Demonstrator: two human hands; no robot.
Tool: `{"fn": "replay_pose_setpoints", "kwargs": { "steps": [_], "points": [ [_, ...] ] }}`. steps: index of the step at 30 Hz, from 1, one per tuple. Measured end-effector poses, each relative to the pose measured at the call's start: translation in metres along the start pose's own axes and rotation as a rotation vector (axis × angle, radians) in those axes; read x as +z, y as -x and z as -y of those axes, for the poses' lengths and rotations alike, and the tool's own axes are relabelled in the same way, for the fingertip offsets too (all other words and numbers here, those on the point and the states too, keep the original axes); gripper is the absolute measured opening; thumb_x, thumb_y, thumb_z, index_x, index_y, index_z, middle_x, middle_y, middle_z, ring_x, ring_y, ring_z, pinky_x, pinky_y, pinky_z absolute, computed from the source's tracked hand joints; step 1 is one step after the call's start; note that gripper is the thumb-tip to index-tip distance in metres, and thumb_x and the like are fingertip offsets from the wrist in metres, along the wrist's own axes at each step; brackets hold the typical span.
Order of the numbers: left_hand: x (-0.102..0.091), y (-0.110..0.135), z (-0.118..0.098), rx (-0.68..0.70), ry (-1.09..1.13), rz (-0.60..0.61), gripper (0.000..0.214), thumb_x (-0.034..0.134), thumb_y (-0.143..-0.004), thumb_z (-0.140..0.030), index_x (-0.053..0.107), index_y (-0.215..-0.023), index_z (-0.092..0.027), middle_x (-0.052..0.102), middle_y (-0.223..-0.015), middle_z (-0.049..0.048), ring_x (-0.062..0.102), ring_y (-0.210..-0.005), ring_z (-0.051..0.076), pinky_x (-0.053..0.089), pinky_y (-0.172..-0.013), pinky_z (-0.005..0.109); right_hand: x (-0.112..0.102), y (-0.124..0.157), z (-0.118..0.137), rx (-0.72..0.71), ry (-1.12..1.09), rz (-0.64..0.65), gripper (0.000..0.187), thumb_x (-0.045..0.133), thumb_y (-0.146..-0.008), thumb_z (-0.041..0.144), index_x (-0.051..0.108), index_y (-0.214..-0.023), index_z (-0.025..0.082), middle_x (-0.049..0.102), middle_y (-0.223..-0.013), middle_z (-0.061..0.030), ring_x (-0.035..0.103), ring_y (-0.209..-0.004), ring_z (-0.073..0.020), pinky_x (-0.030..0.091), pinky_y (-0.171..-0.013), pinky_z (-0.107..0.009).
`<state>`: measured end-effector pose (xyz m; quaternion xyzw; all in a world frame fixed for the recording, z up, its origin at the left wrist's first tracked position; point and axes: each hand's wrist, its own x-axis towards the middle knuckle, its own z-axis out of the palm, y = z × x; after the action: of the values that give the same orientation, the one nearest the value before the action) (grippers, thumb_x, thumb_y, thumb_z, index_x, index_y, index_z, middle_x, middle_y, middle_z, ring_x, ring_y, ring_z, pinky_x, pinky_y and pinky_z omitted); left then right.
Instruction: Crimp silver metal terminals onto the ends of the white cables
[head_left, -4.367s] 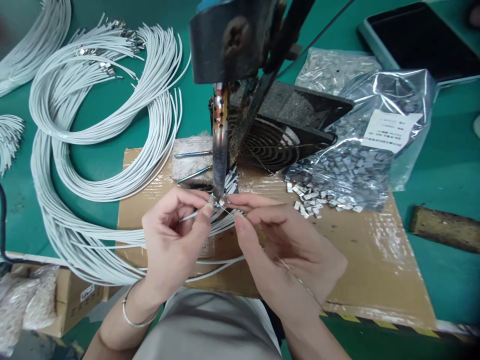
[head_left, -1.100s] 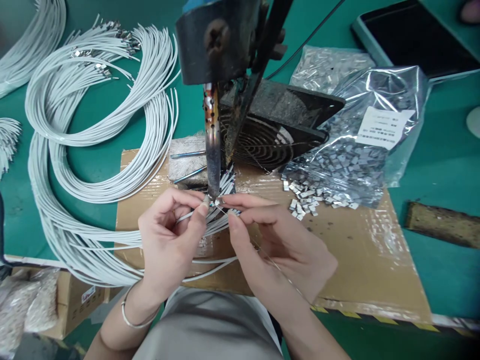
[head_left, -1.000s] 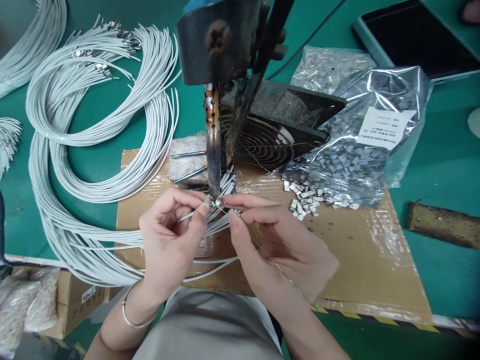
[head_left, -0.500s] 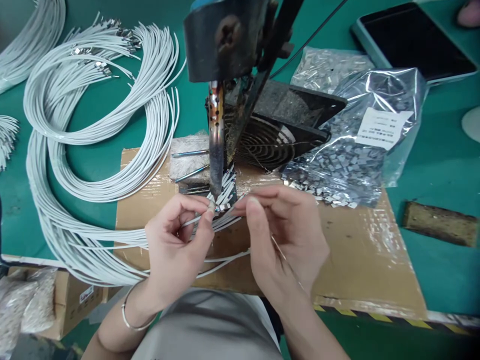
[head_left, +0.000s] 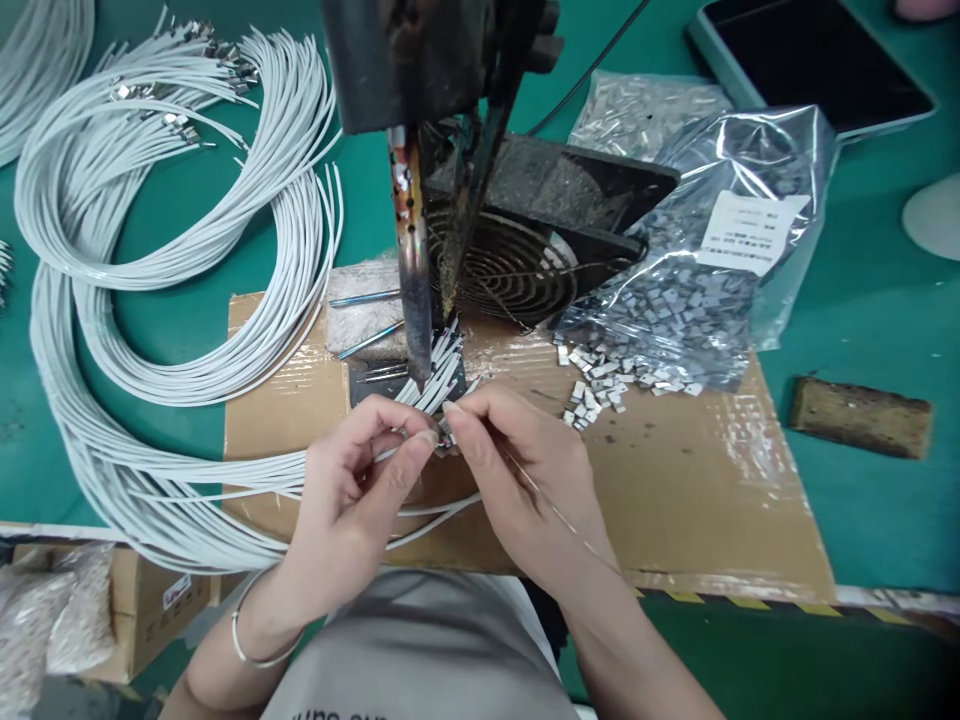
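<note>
White-sheathed and thin, the white wire [head_left: 384, 455] we hold lies with its long axis running left to right, its stripped end pointing rightward and sitting just below the tip of the soldering iron [head_left: 412, 270], near it but not touching. Our left hand [head_left: 352, 480] has thumb and forefinger pinched shut on that wire just short of the end, down and to the left of the iron's tip. Our right hand [head_left: 525, 480] comes in from the lower right of the tip, its fingertips pressed together on a small metal terminal [head_left: 444, 438] at the wire's end. Whether the terminal is already seated on the wire is too small to tell. A fine solder strand [head_left: 559, 512] trails from those fingers back across the right hand. Both hands meet directly beneath the iron, which hangs upright with its tip pointing down at the gap above our fingertips, and the left one is a shade nearer to it. Right of the iron lie loose terminals [head_left: 600, 375] on the cardboard sheet [head_left: 712, 480], a foil bag [head_left: 720, 290] beyond them, and a black fan [head_left: 525, 250] just behind. Left of the iron, coiled wire bundles [head_left: 187, 250] spread over the green tabletop [head_left: 862, 330].
</note>
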<state>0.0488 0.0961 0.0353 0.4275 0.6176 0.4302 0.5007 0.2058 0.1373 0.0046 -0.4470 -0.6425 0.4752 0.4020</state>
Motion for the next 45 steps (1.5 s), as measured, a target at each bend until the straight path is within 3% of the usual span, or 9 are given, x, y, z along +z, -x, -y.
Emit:
{"fn": "replay_pose_setpoints", "kwargs": {
  "steps": [6, 12, 17, 20, 23, 27, 29, 34, 45],
  "points": [
    [0.008, -0.001, 0.002, 0.082, 0.037, -0.1, 0.012, 0.071, -0.102, -0.017, 0.073, -0.091, -0.022, 0.075, -0.1, 0.0041, 0.066, -0.076, 0.012, 0.052, -0.061, 0.02, 0.006, 0.003, 0.0, -0.018, 0.095, -0.118, 0.027, 0.061, -0.107, 0.021, 0.058, -0.081, 0.022, 0.059, -0.072, 0.0052, 0.053, -0.063, -0.0096, 0.043, -0.059, -0.024],
    [0.011, -0.002, 0.003, 0.121, -0.013, -0.147, 0.012, 0.072, -0.1, -0.014, 0.073, -0.091, -0.021, 0.076, -0.097, 0.0043, 0.068, -0.076, 0.011, 0.052, -0.06, 0.018, 0.008, 0.002, -0.001, -0.019, 0.189, -0.2, 0.026, 0.061, -0.107, 0.023, 0.062, -0.08, 0.022, 0.062, -0.072, 0.0021, 0.057, -0.064, -0.013, 0.049, -0.063, -0.027],
    [0.012, -0.003, 0.002, 0.136, -0.016, -0.197, 0.013, 0.072, -0.1, -0.011, 0.073, -0.091, -0.02, 0.078, -0.099, 0.0046, 0.073, -0.083, 0.012, 0.059, -0.07, 0.018, 0.003, 0.013, -0.006, 0.034, 0.095, -0.213, 0.022, 0.046, -0.112, 0.022, 0.066, -0.123, 0.025, 0.07, -0.091, -0.0001, 0.062, -0.07, -0.0135, 0.052, -0.069, -0.029],
    [0.013, -0.004, 0.002, 0.135, -0.015, -0.219, 0.013, 0.072, -0.099, -0.011, 0.073, -0.09, -0.02, 0.078, -0.098, 0.0044, 0.073, -0.081, 0.012, 0.057, -0.067, 0.017, 0.0, 0.019, -0.007, 0.043, 0.01, -0.231, 0.012, 0.052, -0.11, 0.021, 0.061, -0.104, 0.025, 0.061, -0.08, 0.0038, 0.056, -0.065, -0.0117, 0.046, -0.061, -0.026],
    [0.013, -0.005, 0.002, 0.138, -0.015, -0.243, 0.012, 0.073, -0.098, -0.011, 0.073, -0.089, -0.02, 0.077, -0.097, 0.0047, 0.071, -0.077, 0.012, 0.057, -0.065, 0.017, -0.001, 0.02, -0.006, -0.006, -0.007, -0.231, 0.024, 0.055, -0.107, 0.016, 0.054, -0.084, 0.023, 0.057, -0.08, 0.0022, 0.056, -0.072, -0.0124, 0.045, -0.064, -0.026],
    [0.014, -0.006, 0.001, 0.139, -0.011, -0.259, 0.013, 0.072, -0.098, -0.01, 0.073, -0.089, -0.02, 0.077, -0.095, 0.0041, 0.071, -0.076, 0.011, 0.058, -0.065, 0.017, 0.003, 0.02, -0.003, -0.021, -0.078, -0.254, 0.017, 0.066, -0.098, 0.009, 0.061, -0.091, 0.023, 0.074, -0.116, -0.0057, 0.072, -0.111, -0.0225, 0.057, -0.095, -0.037],
    [0.015, -0.005, 0.0, 0.148, -0.006, -0.264, 0.014, 0.072, -0.097, -0.008, 0.072, -0.089, -0.019, 0.078, -0.094, 0.0033, 0.071, -0.077, 0.01, 0.058, -0.067, 0.015, 0.006, 0.022, -0.002, -0.001, -0.131, -0.256, 0.019, 0.068, -0.096, 0.006, 0.063, -0.093, 0.024, 0.077, -0.124, -0.0065, 0.075, -0.118, -0.0247, 0.058, -0.102, -0.04],
    [0.017, -0.004, -0.001, 0.19, -0.005, -0.303, 0.015, 0.072, -0.097, -0.006, 0.072, -0.09, -0.019, 0.078, -0.094, 0.001, 0.074, -0.085, 0.007, 0.058, -0.075, 0.009, 0.013, 0.028, -0.001, 0.008, -0.127, -0.278, 0.022, 0.07, -0.095, 0.002, 0.065, -0.095, 0.024, 0.083, -0.119, -0.0032, 0.081, -0.107, -0.0174, 0.063, -0.091, -0.026],
    [0.02, -0.008, 0.0, 0.205, -0.001, -0.33, 0.017, 0.071, -0.096, -0.004, 0.071, -0.088, -0.019, 0.076, -0.091, -0.0015, 0.073, -0.083, 0.004, 0.059, -0.078, 0.007, 0.018, 0.025, -0.003, -0.087, 0.008, -0.325, 0.02, 0.073, -0.092, 0.003, 0.067, -0.096, 0.022, 0.085, -0.118, -0.0045, 0.083, -0.105, -0.0183, 0.066, -0.092, -0.026]
  ]
}}
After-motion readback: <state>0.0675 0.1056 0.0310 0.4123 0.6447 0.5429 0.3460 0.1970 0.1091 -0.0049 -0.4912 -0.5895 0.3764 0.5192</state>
